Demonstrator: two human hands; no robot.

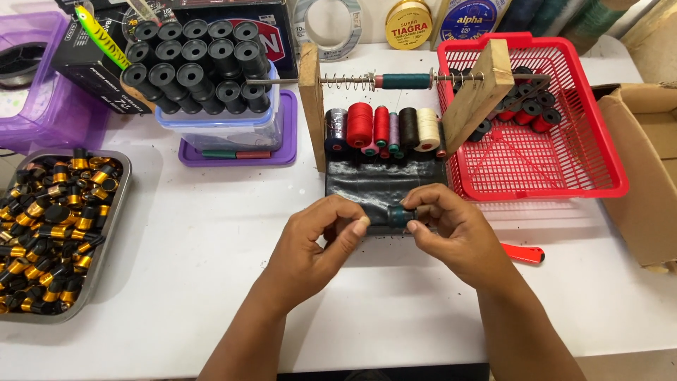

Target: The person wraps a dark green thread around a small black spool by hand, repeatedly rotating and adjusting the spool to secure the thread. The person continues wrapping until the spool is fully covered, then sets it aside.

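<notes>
Your left hand [317,236] and right hand [451,226] pinch one small dark spool [396,215] with teal thread, few finished ones in the red basket [564,162], many empty spools [197,63] left

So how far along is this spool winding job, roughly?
Done: a few wound spools lie in the red basket. In hand: the left hand and right hand hold a small dark spool with teal thread. Left: many empty black spools remain stacked in the clear tub.

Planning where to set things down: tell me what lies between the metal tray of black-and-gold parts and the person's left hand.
Head view: bare white table lies between the metal tray and the left hand.
</notes>
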